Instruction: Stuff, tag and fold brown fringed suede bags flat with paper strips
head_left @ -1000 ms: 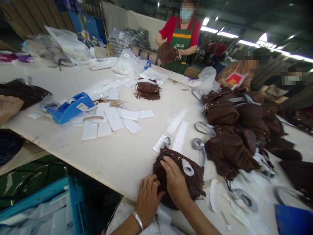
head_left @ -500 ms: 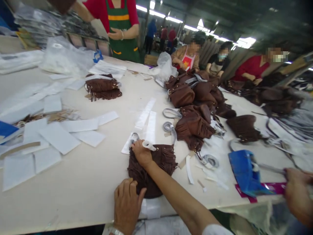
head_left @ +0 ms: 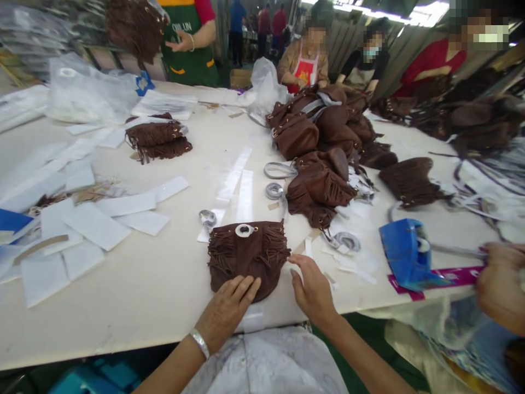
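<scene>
A brown fringed handbag point(head_left: 249, 246) lies flat on the white table point(head_left: 143, 284) in front of me, with a pale ring-shaped piece point(head_left: 245, 230) near its top edge. My left hand point(head_left: 229, 301) rests on the bag's lower part, fingers stretched out flat. At the bag's right side is my right hand point(head_left: 312, 287), its fingers apart and the fingertips by the fringe. Rolled grey straps point(head_left: 208, 219) lie at the bag's top left corner, and another wrapped strap point(head_left: 274, 191) is beyond its top right.
Brown bags point(head_left: 324, 131) are heaped at the back right. White paper sheets point(head_left: 96, 230) spread over the left side, with a folded fringed bag point(head_left: 158, 137) behind. A blue tape dispenser point(head_left: 406, 254) stands at right near another person's hand point(head_left: 500, 284). Co-workers stand across the table.
My right hand has moved from the bag's top to its right side. My left hand now lies on the bag's lower part. Across the table, a co-worker's fringed bag has come further into view.
</scene>
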The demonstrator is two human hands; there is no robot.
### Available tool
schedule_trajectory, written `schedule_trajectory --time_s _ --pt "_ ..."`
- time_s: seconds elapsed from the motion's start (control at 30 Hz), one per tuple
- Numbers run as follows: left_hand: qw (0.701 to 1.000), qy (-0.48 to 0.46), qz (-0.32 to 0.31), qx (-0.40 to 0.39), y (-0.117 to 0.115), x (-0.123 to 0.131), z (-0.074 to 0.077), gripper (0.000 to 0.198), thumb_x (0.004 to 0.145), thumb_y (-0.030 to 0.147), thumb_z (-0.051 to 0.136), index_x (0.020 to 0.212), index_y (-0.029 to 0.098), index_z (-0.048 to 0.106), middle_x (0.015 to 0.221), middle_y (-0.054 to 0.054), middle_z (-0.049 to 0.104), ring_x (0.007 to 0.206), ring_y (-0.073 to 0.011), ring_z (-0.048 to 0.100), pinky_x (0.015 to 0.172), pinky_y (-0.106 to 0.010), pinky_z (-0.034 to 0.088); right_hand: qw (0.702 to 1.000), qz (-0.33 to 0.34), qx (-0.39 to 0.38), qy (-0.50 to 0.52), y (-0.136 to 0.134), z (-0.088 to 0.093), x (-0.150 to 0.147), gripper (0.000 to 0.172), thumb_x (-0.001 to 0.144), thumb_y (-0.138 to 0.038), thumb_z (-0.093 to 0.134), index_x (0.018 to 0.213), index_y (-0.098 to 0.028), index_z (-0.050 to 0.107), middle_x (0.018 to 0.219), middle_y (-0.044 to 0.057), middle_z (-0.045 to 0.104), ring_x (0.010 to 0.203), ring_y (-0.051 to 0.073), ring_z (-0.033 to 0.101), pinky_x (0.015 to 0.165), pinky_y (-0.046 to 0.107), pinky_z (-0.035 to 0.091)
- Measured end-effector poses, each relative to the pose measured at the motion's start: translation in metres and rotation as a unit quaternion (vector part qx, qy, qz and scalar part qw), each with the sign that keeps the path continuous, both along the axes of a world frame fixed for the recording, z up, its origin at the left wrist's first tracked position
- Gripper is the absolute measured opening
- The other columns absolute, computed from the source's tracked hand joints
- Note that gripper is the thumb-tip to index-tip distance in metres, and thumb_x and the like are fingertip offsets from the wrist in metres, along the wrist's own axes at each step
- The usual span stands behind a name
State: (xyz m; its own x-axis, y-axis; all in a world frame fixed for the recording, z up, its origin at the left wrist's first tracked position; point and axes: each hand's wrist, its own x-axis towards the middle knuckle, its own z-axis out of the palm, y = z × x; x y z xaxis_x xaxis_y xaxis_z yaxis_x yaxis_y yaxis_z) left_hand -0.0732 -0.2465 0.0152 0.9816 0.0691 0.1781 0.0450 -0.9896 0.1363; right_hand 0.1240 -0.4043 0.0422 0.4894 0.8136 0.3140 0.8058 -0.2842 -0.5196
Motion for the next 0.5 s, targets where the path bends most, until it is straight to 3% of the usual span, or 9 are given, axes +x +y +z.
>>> schedule_trajectory --time_s 0.1,0.17,0.23,0.33,0.4,0.5 --pt "0.997 0.048 -0.042 -0.037 0.001 0.013 0.02 0.056 0.083 0.005 0.041 0.137 0.02 0.041 0.124 -0.01 0.057 0.112 -0.0236 0.051 0.097 -0.039 0.041 0.998 -0.013 -0.023 0.054 -0.013 -0.022 0.003 0.028 0.089 -0.019 0.048 0.117 -0.022 0.051 0.111 0.01 0.06 0.108 0.024 0.057 0.089 0.041 0.053" --pt "0.995 0.077 -0.02 -0.052 -0.005 0.026 0.033 0.042 0.084 0.014 0.046 0.126 0.017 0.05 0.111 -0.012 0.059 0.102 -0.0263 0.054 0.091 -0.042 0.042 0.997 -0.019 -0.011 0.068 -0.007 -0.03 0.003 0.031 0.091 -0.017 0.045 0.121 -0.022 0.049 0.112 0.01 0.058 0.11 0.023 0.056 0.092 0.04 0.051" --pt "0.994 0.095 0.026 -0.044 -0.016 0.041 0.039 0.029 0.087 0.034 0.05 0.108 0.014 0.057 0.095 -0.012 0.058 0.09 -0.0284 0.054 0.083 -0.044 0.043 0.996 -0.052 0.006 0.076 0.003 -0.033 0.004 0.034 0.092 -0.015 0.041 0.125 -0.021 0.045 0.113 0.009 0.057 0.105 0.022 0.058 0.091 0.039 0.051" --pt "0.991 0.092 0.097 0.001 -0.03 0.061 0.031 0.042 0.086 0.056 0.048 0.093 0.015 0.056 0.084 -0.01 0.054 0.076 -0.0282 0.054 0.07 -0.043 0.043 0.995 -0.062 0.004 0.08 0.013 -0.037 0.013 0.03 0.092 -0.014 0.042 0.121 -0.021 0.048 0.112 0.009 0.057 0.099 0.021 0.06 0.086 0.037 0.052" --pt "0.991 0.078 0.106 0.029 -0.034 0.069 0.02 0.036 0.09 0.05 0.045 0.093 0.016 0.055 0.082 -0.009 0.054 0.07 -0.0249 0.054 0.065 -0.039 0.041 0.996 -0.034 -0.005 0.079 0.015 -0.039 0.022 0.024 0.092 -0.013 0.043 0.112 -0.021 0.052 0.108 0.007 0.057 0.098 0.02 0.06 0.084 0.034 0.052" --pt "0.998 0.033 0.054 0.027 -0.027 0.07 0.006 0.024 0.096 0.034 0.039 0.089 0.017 0.055 0.077 -0.006 0.054 0.062 -0.0198 0.052 0.06 -0.034 0.038 0.995 0.041 -0.024 0.088 0.013 -0.035 0.042 0.021 0.091 -0.009 0.042 0.102 -0.021 0.055 0.1 0.005 0.059 0.093 0.017 0.061 0.081 0.029 0.051"
